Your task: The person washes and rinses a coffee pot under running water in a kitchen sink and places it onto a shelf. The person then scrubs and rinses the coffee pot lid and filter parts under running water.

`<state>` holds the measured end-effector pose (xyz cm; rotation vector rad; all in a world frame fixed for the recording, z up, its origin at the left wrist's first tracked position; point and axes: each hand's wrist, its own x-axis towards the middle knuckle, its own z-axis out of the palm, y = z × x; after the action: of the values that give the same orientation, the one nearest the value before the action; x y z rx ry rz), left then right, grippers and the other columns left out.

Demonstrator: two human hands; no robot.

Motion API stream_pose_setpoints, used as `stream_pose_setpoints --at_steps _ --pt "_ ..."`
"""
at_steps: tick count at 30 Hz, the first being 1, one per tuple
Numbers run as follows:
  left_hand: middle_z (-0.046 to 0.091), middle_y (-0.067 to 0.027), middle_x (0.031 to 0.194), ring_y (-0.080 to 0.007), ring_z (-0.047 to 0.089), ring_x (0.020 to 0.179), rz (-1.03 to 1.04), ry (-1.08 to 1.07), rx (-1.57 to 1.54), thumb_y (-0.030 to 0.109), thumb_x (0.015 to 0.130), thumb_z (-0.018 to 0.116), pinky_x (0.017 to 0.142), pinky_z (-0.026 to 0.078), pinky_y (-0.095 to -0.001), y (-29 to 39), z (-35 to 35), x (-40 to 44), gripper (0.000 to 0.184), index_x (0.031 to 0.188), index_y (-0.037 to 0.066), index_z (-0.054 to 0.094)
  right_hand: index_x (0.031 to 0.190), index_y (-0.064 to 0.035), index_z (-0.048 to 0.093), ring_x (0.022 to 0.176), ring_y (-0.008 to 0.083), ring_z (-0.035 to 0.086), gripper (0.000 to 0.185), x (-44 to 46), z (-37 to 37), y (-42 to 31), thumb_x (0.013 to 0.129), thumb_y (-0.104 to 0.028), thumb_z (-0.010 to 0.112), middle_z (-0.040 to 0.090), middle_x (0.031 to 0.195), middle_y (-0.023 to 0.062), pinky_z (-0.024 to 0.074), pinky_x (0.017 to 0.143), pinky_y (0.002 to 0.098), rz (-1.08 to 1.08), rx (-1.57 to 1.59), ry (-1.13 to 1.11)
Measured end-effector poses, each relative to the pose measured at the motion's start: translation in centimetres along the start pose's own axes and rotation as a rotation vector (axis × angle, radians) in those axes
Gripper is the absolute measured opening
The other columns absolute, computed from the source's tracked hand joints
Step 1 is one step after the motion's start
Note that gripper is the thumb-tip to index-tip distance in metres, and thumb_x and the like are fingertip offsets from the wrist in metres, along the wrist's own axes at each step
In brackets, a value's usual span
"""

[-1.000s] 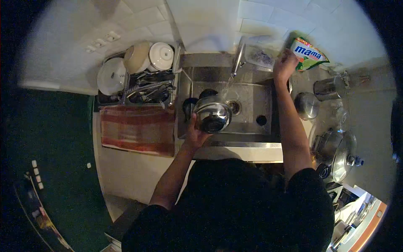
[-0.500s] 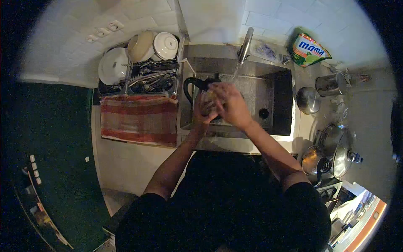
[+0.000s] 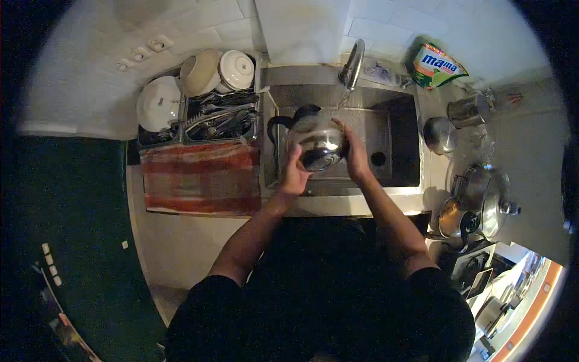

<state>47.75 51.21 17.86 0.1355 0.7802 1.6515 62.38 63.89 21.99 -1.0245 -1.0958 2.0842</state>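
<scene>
A shiny metal kettle point(image 3: 322, 143) with a black handle is tilted over the steel sink point(image 3: 401, 181), its rounded metal body facing me. My left hand point(image 3: 295, 174) is closed on its near left side, thumb up along the metal. Against the right side my right hand point(image 3: 356, 154) is pressed, so both hands hold the kettle between them. Behind it, water runs from the curved faucet point(image 3: 353, 63) into the basin. The far side of the kettle is hidden.
Left of the sink, a rack holds white bowls point(image 3: 236, 69) and cutlery point(image 3: 223, 117), with a red checked towel point(image 3: 202, 178) before it. To the right stand a metal bowl point(image 3: 440, 136), a lidded pot point(image 3: 494, 208), another kettle point(image 3: 452, 217) and a green detergent pouch point(image 3: 439, 66).
My right hand has moved from the front of the kettle to its right side. The kettle has turned and its metal body now shows between my hands.
</scene>
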Motion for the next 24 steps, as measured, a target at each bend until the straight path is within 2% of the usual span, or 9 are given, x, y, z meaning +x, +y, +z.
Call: stream_pose_setpoints --at_steps 1,4,8,9,15,18,20,22,24 --pt "0.053 -0.0120 0.155 -0.0354 0.053 0.141 -0.070 -0.017 -0.086 0.064 0.099 0.056 0.113 0.045 -0.0618 0.6 0.8 -0.2 0.076 0.156 0.015 0.045 0.155 -0.0078 0.049 0.142 0.0260 0.050 0.060 -0.2 0.4 0.9 0.112 -0.050 0.040 0.053 0.153 0.0111 0.0362 0.120 0.0417 0.097 0.123 0.059" --pt "0.052 -0.0112 0.156 -0.0375 0.052 0.142 -0.166 -0.011 -0.200 0.082 0.093 0.045 0.111 0.041 -0.0689 1.5 2.4 -0.2 0.088 0.156 0.020 0.047 0.159 -0.0076 0.042 0.142 0.0267 0.049 0.068 -1.1 1.3 3.5 0.111 -0.055 0.040 0.051 0.155 0.0124 0.0363 0.120 0.0427 -0.067 0.358 0.074" --pt "0.049 -0.0108 0.159 -0.0368 0.045 0.147 -0.362 -0.097 -0.372 0.089 0.088 0.042 0.115 0.033 -0.0706 2.5 2.3 0.1 0.096 0.157 0.023 0.046 0.159 -0.0060 0.039 0.146 0.0280 0.043 0.075 -1.6 1.9 0.1 0.105 -0.057 0.055 0.047 0.157 0.0150 0.0339 0.121 0.0428 -0.380 -0.192 -0.036" --pt "0.049 -0.0109 0.159 -0.0368 0.044 0.148 -0.370 -0.104 -0.334 0.089 0.088 0.043 0.115 0.033 -0.0709 2.7 2.1 0.3 0.095 0.157 0.023 0.046 0.157 -0.0051 0.041 0.146 0.0281 0.043 0.076 -1.7 1.6 -0.5 0.102 -0.053 0.062 0.046 0.157 0.0156 0.0326 0.121 0.0412 -0.458 -0.392 -0.019" --pt "0.052 -0.0089 0.155 -0.0314 0.050 0.141 -0.392 -0.070 -0.038 0.080 0.092 0.052 0.111 0.038 -0.0663 3.1 0.0 0.8 0.081 0.150 0.023 0.051 0.156 -0.0046 0.042 0.143 0.0273 0.046 0.076 -3.0 0.6 -2.3 0.096 -0.038 0.075 0.049 0.155 0.0140 0.0338 0.121 0.0393 -0.286 -0.231 0.002" --pt "0.053 -0.0108 0.153 -0.0307 0.053 0.139 -0.444 0.044 0.131 0.074 0.096 0.054 0.108 0.044 -0.0643 4.1 -1.7 1.5 0.073 0.147 0.021 0.054 0.155 -0.0036 0.043 0.143 0.0277 0.046 0.078 -3.2 -0.4 -1.5 0.092 -0.030 0.081 0.050 0.153 0.0141 0.0361 0.119 0.0396 -0.381 -0.414 0.039" --pt "0.056 -0.0127 0.148 -0.0302 0.056 0.136 -0.500 0.218 0.247 0.071 0.099 0.053 0.105 0.049 -0.0629 5.7 0.0 0.7 0.068 0.145 0.021 0.055 0.153 -0.0056 0.046 0.144 0.0316 0.046 0.080 -3.5 -0.4 -0.8 0.087 -0.026 0.085 0.049 0.152 0.0171 0.0394 0.118 0.0427 -0.528 -0.575 0.015" --pt "0.063 -0.0116 0.142 -0.0318 0.062 0.129 -0.475 0.159 0.225 0.069 0.100 0.052 0.098 0.055 -0.0584 6.3 2.9 -0.2 0.067 0.144 0.019 0.058 0.153 -0.0078 0.049 0.144 0.0351 0.046 0.080 -4.2 1.3 -1.1 0.085 -0.026 0.087 0.048 0.153 0.0197 0.0409 0.117 0.0452 -0.729 -0.809 -0.020" --pt "0.067 -0.0109 0.139 -0.0325 0.065 0.125 -0.449 0.093 0.125 0.067 0.100 0.051 0.097 0.057 -0.0564 6.2 3.0 -0.3 0.066 0.143 0.018 0.059 0.153 -0.0110 0.051 0.143 0.0457 0.044 0.074 -5.1 2.5 -2.2 0.089 -0.035 0.080 0.044 0.155 0.0241 0.0390 0.118 0.0530 -0.743 -0.959 -0.103"
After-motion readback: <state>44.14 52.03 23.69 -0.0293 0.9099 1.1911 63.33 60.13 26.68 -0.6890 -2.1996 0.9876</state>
